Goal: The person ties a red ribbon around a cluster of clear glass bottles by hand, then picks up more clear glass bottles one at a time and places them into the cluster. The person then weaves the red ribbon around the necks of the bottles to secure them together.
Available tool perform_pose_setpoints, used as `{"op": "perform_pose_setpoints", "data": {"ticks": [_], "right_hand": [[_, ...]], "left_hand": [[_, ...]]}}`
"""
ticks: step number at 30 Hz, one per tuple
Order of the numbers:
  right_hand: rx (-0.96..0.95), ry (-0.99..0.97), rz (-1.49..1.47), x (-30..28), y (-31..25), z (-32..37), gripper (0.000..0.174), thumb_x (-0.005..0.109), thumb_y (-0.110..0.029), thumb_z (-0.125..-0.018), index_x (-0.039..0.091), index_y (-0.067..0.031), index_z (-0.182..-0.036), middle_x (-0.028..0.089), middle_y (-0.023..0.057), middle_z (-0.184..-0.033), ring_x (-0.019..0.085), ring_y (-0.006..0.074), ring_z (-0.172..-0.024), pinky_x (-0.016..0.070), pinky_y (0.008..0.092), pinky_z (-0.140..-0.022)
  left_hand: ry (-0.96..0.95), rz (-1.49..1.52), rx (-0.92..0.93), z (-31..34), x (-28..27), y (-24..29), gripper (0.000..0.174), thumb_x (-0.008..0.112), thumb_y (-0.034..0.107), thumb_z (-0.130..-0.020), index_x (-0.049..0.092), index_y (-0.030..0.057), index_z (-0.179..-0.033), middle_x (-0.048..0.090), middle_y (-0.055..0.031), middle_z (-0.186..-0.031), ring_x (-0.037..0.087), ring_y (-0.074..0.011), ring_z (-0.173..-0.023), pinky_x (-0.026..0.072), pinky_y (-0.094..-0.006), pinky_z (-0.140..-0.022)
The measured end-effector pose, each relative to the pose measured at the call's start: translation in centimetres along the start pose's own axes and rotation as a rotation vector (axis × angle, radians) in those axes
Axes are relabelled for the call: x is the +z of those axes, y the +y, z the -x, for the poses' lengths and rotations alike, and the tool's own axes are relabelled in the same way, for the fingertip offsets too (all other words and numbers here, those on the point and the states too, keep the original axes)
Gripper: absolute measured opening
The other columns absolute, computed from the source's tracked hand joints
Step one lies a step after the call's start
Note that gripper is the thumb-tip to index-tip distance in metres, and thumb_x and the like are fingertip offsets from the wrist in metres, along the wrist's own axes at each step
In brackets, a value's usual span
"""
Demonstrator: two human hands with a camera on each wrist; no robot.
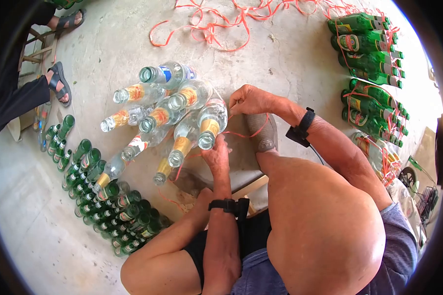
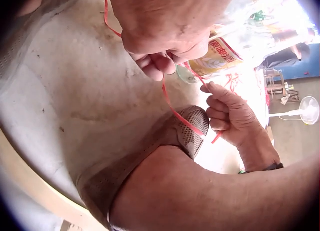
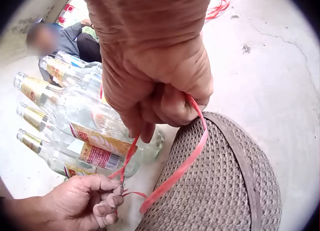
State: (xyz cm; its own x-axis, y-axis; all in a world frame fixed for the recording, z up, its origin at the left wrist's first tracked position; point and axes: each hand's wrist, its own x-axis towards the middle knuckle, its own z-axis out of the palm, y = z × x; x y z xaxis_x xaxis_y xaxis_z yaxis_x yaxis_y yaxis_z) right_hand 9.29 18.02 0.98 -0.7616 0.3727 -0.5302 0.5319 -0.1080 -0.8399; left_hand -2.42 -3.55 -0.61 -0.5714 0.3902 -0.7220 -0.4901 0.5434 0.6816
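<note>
Several clear glass bottles with gold labels stand bunched together, their necks fanned toward the camera. Red plastic ribbon runs between the two hands beside them. My left hand pinches the ribbon low against the bunch; in the right wrist view the left hand holds it between thumb and fingers. Curled round the ribbon, my right hand is at the right side of the bottles, above a mesh shoe. In the left wrist view the right hand holds a strand, a loop hanging below.
Green bottles stand in rows at the lower left. Tied bundles of green bottles lie at the right. Loose red ribbon is strewn on the floor at the top. Another person's sandalled foot is at the left.
</note>
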Motion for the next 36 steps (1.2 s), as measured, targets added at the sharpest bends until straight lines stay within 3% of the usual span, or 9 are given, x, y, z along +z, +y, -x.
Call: {"op": "perform_pose_setpoints", "data": {"ticks": [2, 7, 12, 17, 22, 24, 29, 32, 36], "right_hand": [[0.027, 0.078, 0.054, 0.5, 0.3, -0.1, 0.014, 0.078, -0.014, -0.082, 0.082, -0.0055, -0.092, 0.076, 0.0051, -0.079, 0.068, 0.0127, -0.076, 0.0559, 0.0320, -0.073], [0.013, 0.168, 0.027, 0.8, -0.4, -0.4, 0.015, 0.077, -0.014, -0.080, 0.082, -0.0059, -0.092, 0.078, 0.0085, -0.081, 0.071, 0.0154, -0.076, 0.0580, 0.0340, -0.073], [-0.131, 0.136, 0.077, -0.3, -0.1, -0.9, 0.014, 0.075, -0.013, -0.081, 0.081, -0.0049, -0.092, 0.077, 0.0097, -0.079, 0.071, 0.0163, -0.074, 0.0576, 0.0347, -0.072], [-0.174, 0.094, 0.181, -1.1, -0.3, -1.2, 0.012, 0.072, -0.009, -0.088, 0.077, -0.0008, -0.095, 0.075, 0.0110, -0.080, 0.067, 0.0135, -0.073, 0.0560, 0.0335, -0.072], [-0.210, 0.045, 0.165, -1.3, 0.8, -0.3, 0.012, 0.071, -0.012, -0.090, 0.078, -0.0035, -0.093, 0.074, 0.0129, -0.080, 0.067, 0.0180, -0.071, 0.0557, 0.0368, -0.071], [-0.202, 0.005, 0.142, -1.0, 1.3, 0.5, 0.012, 0.070, -0.014, -0.090, 0.077, -0.0051, -0.094, 0.074, 0.0134, -0.081, 0.066, 0.0201, -0.071, 0.0554, 0.0381, -0.072], [-0.196, -0.051, 0.154, 0.6, 1.8, 1.6, 0.014, 0.066, -0.015, -0.094, 0.075, -0.0054, -0.098, 0.073, 0.0140, -0.084, 0.063, 0.0246, -0.072, 0.0555, 0.0397, -0.075], [-0.156, -0.086, 0.196, 1.7, 2.2, 1.7, 0.016, 0.063, -0.017, -0.095, 0.073, -0.0057, -0.100, 0.073, 0.0157, -0.087, 0.066, 0.0295, -0.076, 0.0560, 0.0421, -0.077], [-0.228, 0.051, 0.283, 3.7, 2.6, 2.0, 0.019, 0.062, -0.019, -0.096, 0.073, -0.0045, -0.100, 0.073, 0.0193, -0.089, 0.071, 0.0341, -0.081, 0.0567, 0.0438, -0.077]], "left_hand": [[-0.007, -0.037, 0.005, 0.1, 0.2, -0.2, 0.016, 0.069, 0.012, -0.094, 0.069, -0.0037, -0.097, 0.061, -0.0045, -0.074, 0.056, -0.0126, -0.057, 0.0539, -0.0301, -0.050], [0.003, -0.108, 0.074, 0.0, 0.3, -0.3, 0.017, 0.067, 0.013, -0.092, 0.072, -0.0034, -0.094, 0.056, 0.0004, -0.071, 0.052, -0.0097, -0.057, 0.0504, -0.0286, -0.051], [0.076, -0.154, 0.403, -2.8, -0.9, -3.7, 0.019, 0.064, 0.011, -0.093, 0.070, -0.0071, -0.092, 0.056, 0.0030, -0.075, 0.049, -0.0076, -0.067, 0.0446, -0.0274, -0.059], [-0.019, -0.215, 0.327, -2.4, -2.1, -2.3, 0.026, 0.069, 0.010, -0.098, 0.068, -0.0100, -0.114, 0.073, -0.0107, -0.103, 0.066, -0.0195, -0.093, 0.0534, -0.0370, -0.084], [-0.021, -0.339, 0.375, -0.6, -1.6, -0.6, 0.019, 0.068, 0.009, -0.096, 0.068, -0.0090, -0.103, 0.069, -0.0041, -0.089, 0.062, -0.0159, -0.081, 0.0520, -0.0349, -0.076], [-0.048, -0.238, 0.255, -0.2, -1.2, -0.5, 0.016, 0.067, 0.007, -0.095, 0.068, -0.0079, -0.100, 0.066, -0.0020, -0.087, 0.058, -0.0133, -0.079, 0.0506, -0.0330, -0.073], [-0.112, -0.107, 0.251, 0.1, -0.8, -1.5, 0.017, 0.068, 0.016, -0.093, 0.071, 0.0009, -0.086, 0.049, 0.0054, -0.065, 0.042, -0.0050, -0.055, 0.0368, -0.0260, -0.050], [-0.154, -0.127, 0.192, 1.0, -0.9, -0.4, 0.015, 0.068, 0.016, -0.094, 0.071, 0.0024, -0.088, 0.051, 0.0049, -0.067, 0.044, -0.0051, -0.056, 0.0386, -0.0252, -0.050], [-0.198, -0.113, 0.081, 2.2, -0.4, 0.8, 0.013, 0.068, 0.015, -0.094, 0.072, 0.0029, -0.090, 0.054, 0.0037, -0.070, 0.046, -0.0060, -0.056, 0.0415, -0.0259, -0.050]]}}
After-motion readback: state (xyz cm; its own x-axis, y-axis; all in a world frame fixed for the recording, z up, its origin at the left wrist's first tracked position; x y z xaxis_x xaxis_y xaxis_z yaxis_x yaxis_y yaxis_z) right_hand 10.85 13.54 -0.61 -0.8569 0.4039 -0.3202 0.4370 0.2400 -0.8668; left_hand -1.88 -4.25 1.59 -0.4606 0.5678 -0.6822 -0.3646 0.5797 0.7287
